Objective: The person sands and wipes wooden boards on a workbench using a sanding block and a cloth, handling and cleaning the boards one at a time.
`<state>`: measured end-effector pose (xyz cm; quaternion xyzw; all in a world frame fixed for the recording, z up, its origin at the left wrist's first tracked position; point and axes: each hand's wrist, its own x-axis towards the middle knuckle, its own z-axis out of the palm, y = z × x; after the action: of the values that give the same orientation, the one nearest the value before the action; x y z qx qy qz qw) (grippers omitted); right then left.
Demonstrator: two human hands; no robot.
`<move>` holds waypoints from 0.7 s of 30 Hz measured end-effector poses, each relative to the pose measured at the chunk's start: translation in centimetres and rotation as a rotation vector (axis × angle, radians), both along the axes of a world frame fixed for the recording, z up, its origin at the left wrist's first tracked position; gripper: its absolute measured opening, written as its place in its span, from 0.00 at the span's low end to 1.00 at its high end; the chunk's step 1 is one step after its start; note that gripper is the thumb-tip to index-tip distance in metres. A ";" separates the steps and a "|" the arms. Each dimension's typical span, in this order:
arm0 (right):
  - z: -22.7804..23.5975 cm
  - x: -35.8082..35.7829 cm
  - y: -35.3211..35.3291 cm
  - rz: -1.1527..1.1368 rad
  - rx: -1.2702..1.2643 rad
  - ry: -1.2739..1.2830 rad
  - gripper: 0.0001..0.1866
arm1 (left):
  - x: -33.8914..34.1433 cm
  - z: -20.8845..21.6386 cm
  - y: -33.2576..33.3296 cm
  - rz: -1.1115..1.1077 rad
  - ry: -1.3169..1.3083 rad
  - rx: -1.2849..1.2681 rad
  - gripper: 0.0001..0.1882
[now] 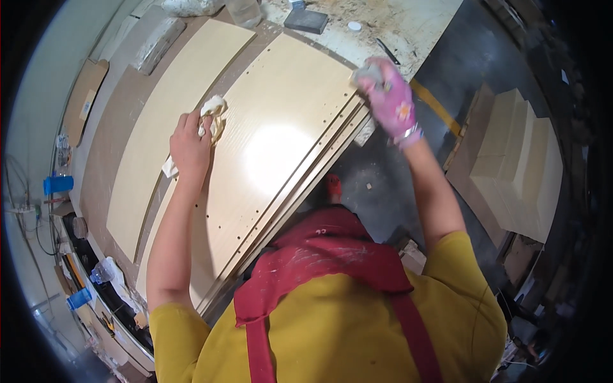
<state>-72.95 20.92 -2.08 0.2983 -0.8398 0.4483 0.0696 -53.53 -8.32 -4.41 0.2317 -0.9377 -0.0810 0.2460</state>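
At the bottom of the frame are the person's yellow shirt and red apron, whose straps run down toward the lower edge. Both bare forearms rise from there toward the middle of the frame.

The left hand, left of centre, is bare; its grip is closed around a crumpled pale cloth, which it presses flat onto the top board, a long pale wood-grain panel with rows of small holes along its edges. That board lies on a stack of like boards whose stepped edges show along its right side. A second pale board lies just to the left of it, both resting on the brown tabletop.

The right hand, in the upper right of centre, wears a pink glove. Its grip is clenched on a small grey pad held against the far right corner of the top board.

At the left rim, blue cups and a clear plastic bottle sit among clutter; what is in them cannot be told. At the right, a stack of pale boards stands on the dark floor.

Farthest off, at the top of the frame, a dark grey block and a small white cap lie on the dusty tabletop beyond the boards.
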 end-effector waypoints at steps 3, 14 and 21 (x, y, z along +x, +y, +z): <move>-0.8 -0.2 -0.8 -0.055 0.132 -0.032 0.17 | 0.2 0.0 -0.1 0.031 -0.054 0.074 0.11; -3.5 20.0 -4.1 0.590 -0.037 -0.068 0.19 | 0.6 -0.9 -0.8 -0.013 0.027 -0.019 0.13; -1.5 13.1 -2.9 0.048 0.016 -0.051 0.16 | 0.0 -0.3 -0.4 -0.017 -0.024 0.082 0.15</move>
<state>-59.87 18.04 -3.57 0.3075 -0.8373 0.4507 0.0351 -53.48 -8.76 -4.68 0.2345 -0.9384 -0.1189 0.2242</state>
